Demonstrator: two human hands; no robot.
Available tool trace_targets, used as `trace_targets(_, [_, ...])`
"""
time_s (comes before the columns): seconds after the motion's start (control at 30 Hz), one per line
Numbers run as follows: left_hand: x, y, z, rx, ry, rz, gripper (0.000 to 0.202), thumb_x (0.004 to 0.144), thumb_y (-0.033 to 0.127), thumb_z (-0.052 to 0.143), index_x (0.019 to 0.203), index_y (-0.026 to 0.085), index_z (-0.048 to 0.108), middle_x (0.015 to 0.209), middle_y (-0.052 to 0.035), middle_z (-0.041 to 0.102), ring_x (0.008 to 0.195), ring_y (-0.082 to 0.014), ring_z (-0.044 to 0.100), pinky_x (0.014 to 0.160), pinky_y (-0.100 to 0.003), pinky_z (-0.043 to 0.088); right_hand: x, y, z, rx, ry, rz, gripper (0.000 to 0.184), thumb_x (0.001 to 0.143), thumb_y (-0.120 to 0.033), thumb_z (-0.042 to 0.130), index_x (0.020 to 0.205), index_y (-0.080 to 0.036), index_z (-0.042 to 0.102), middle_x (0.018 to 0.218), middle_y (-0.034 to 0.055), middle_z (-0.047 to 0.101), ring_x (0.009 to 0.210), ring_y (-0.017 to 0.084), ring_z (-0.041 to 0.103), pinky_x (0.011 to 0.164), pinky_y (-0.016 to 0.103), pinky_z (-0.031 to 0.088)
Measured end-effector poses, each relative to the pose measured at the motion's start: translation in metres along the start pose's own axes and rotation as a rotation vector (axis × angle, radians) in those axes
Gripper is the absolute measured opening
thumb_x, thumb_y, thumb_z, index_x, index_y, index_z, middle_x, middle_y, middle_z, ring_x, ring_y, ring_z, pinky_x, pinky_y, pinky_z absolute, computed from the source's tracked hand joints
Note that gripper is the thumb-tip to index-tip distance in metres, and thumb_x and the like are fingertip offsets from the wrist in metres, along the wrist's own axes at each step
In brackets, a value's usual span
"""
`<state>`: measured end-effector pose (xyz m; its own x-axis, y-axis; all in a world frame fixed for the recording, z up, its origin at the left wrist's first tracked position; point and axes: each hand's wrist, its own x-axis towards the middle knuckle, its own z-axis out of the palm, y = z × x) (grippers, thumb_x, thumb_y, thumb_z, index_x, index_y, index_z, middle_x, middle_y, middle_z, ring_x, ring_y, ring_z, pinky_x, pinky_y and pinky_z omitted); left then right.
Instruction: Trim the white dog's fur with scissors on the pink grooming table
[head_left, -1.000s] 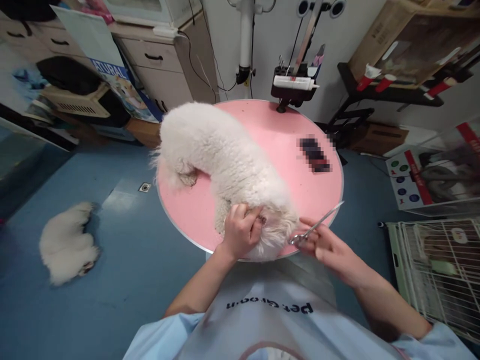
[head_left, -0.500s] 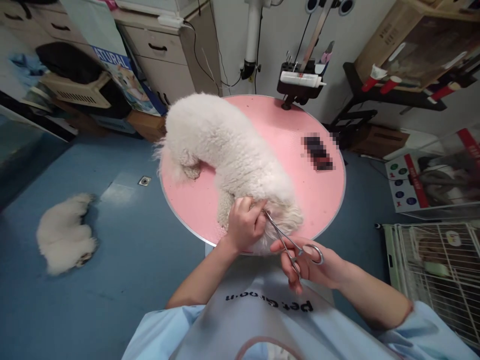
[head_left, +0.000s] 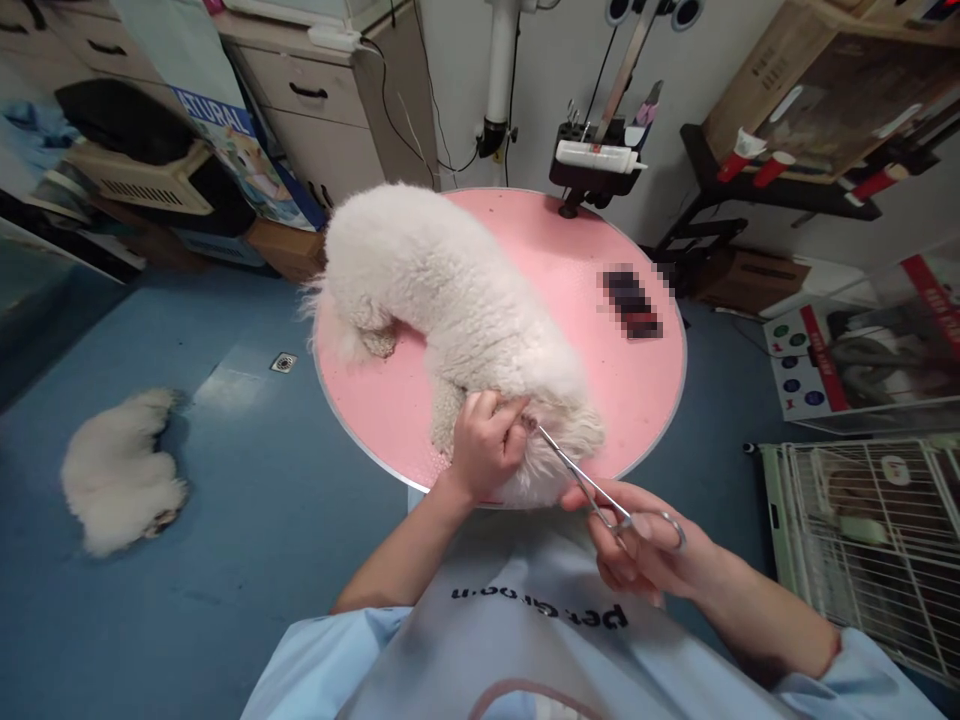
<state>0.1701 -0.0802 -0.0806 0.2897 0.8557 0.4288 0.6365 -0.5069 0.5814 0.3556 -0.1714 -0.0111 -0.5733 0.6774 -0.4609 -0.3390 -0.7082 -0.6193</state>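
A fluffy white dog (head_left: 450, 300) stands on a round pink grooming table (head_left: 570, 260), its head toward me at the near edge. My left hand (head_left: 484, 445) is closed on the fur at the dog's head or ear. My right hand (head_left: 641, 545) grips slim metal scissors (head_left: 592, 485) by the finger rings. The scissors' tips point up-left and reach the fur right beside my left thumb. I wear a light blue grooming apron.
A dark flat object (head_left: 630, 302), blurred out, lies on the table's right side. A tool holder (head_left: 592, 160) stands at the far edge. A second white dog (head_left: 112, 480) lies on the blue floor at left. A wire cage (head_left: 862, 540) is at right. Cabinets and boxes line the back.
My right hand turned the scissors from pointing up-right, away from the dog, to pointing at the fur by my left hand, then drew back slightly rightward. My left hand kept its hold.
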Motion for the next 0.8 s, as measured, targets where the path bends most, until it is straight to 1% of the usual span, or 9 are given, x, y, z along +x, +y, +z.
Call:
trace_targets(0.07, [-0.001, 0.0, 0.001, 0.003, 0.003, 0.001, 0.035, 0.08, 0.019, 0.041, 0.108, 0.02, 0.063, 0.084, -0.0064, 0.05, 0.084, -0.0189, 0.045, 0.078, -0.032, 0.04, 0.005, -0.003, 0.0, 0.015, -0.028, 0.02, 0.055, 0.068, -0.051, 0.062, 0.108, -0.014, 0.055, 0.056, -0.0035, 0.057, 0.036, 0.007, 0.048, 0.045, 0.024, 0.043])
trace_targets(0.17, [-0.002, 0.001, 0.002, 0.007, 0.01, 0.01, 0.035, 0.08, 0.019, 0.042, 0.108, 0.02, 0.063, 0.084, -0.0064, 0.05, 0.084, -0.019, 0.045, 0.077, -0.033, 0.04, 0.015, -0.005, 0.001, 0.006, 0.002, 0.041, 0.054, 0.069, -0.049, 0.063, 0.108, -0.014, 0.054, 0.059, -0.0038, 0.056, 0.041, 0.008, 0.05, 0.048, 0.025, 0.045])
trace_targets(0.23, [-0.002, 0.001, 0.002, 0.007, 0.011, 0.014, 0.035, 0.08, 0.019, 0.042, 0.109, 0.019, 0.063, 0.084, -0.0066, 0.05, 0.084, -0.019, 0.045, 0.077, -0.032, 0.04, 0.019, -0.003, 0.002, -0.024, 0.052, 0.058, 0.052, 0.069, -0.044, 0.065, 0.111, -0.015, 0.053, 0.057, -0.006, 0.054, 0.037, 0.006, 0.047, 0.044, 0.023, 0.042])
trace_targets(0.3, [-0.002, 0.002, 0.002, 0.005, 0.007, 0.012, 0.035, 0.08, 0.019, 0.042, 0.108, 0.019, 0.063, 0.085, -0.0069, 0.05, 0.085, -0.0192, 0.045, 0.078, -0.033, 0.04, 0.019, 0.0, 0.003, -0.072, 0.076, 0.048, 0.056, 0.069, -0.042, 0.068, 0.115, -0.016, 0.05, 0.053, -0.0083, 0.05, 0.032, 0.004, 0.04, 0.038, 0.019, 0.035])
trace_targets(0.37, [-0.003, 0.003, 0.003, 0.004, -0.001, 0.01, 0.034, 0.081, 0.02, 0.042, 0.108, 0.02, 0.063, 0.086, -0.007, 0.05, 0.086, -0.0194, 0.045, 0.078, -0.033, 0.039, 0.016, 0.004, 0.003, -0.108, 0.085, 0.012, 0.062, 0.068, -0.045, 0.069, 0.118, -0.016, 0.048, 0.05, -0.0096, 0.046, 0.03, 0.002, 0.034, 0.033, 0.017, 0.027])
trace_targets(0.43, [-0.003, 0.005, 0.005, 0.014, -0.01, 0.017, 0.034, 0.081, 0.021, 0.042, 0.109, 0.021, 0.063, 0.087, -0.007, 0.05, 0.086, -0.0197, 0.044, 0.078, -0.033, 0.039, 0.011, 0.008, 0.001, -0.113, 0.113, -0.014, 0.066, 0.066, -0.048, 0.069, 0.119, -0.016, 0.048, 0.049, -0.0102, 0.044, 0.029, 0.002, 0.03, 0.031, 0.016, 0.022])
trace_targets(0.53, [-0.002, 0.008, 0.008, 0.057, -0.021, 0.033, 0.033, 0.082, 0.024, 0.044, 0.109, 0.023, 0.062, 0.086, -0.0068, 0.049, 0.085, -0.0199, 0.044, 0.077, -0.034, 0.039, 0.004, 0.013, -0.001, -0.089, 0.154, -0.023, 0.066, 0.065, -0.049, 0.07, 0.119, -0.017, 0.049, 0.049, -0.0109, 0.04, 0.029, 0.0, 0.025, 0.031, 0.016, 0.019])
trace_targets(0.63, [0.001, 0.008, 0.011, 0.106, -0.042, 0.049, 0.031, 0.082, 0.026, 0.045, 0.107, 0.024, 0.063, 0.082, -0.0063, 0.048, 0.079, -0.0194, 0.044, 0.073, -0.033, 0.039, 0.0, 0.017, -0.004, -0.073, 0.156, -0.041, 0.064, 0.065, -0.049, 0.069, 0.118, -0.018, 0.05, 0.049, -0.0112, 0.039, 0.029, 0.0, 0.022, 0.031, 0.015, 0.017])
trace_targets(0.8, [0.012, 0.004, 0.013, 0.133, -0.11, 0.146, 0.029, 0.084, 0.026, 0.042, 0.102, 0.024, 0.065, 0.072, -0.0044, 0.049, 0.069, -0.0158, 0.048, 0.061, -0.027, 0.038, -0.004, 0.018, -0.01, -0.086, 0.164, -0.087, 0.062, 0.067, -0.048, 0.069, 0.117, -0.017, 0.051, 0.05, -0.0105, 0.038, 0.03, 0.0, 0.022, 0.03, 0.015, 0.017])
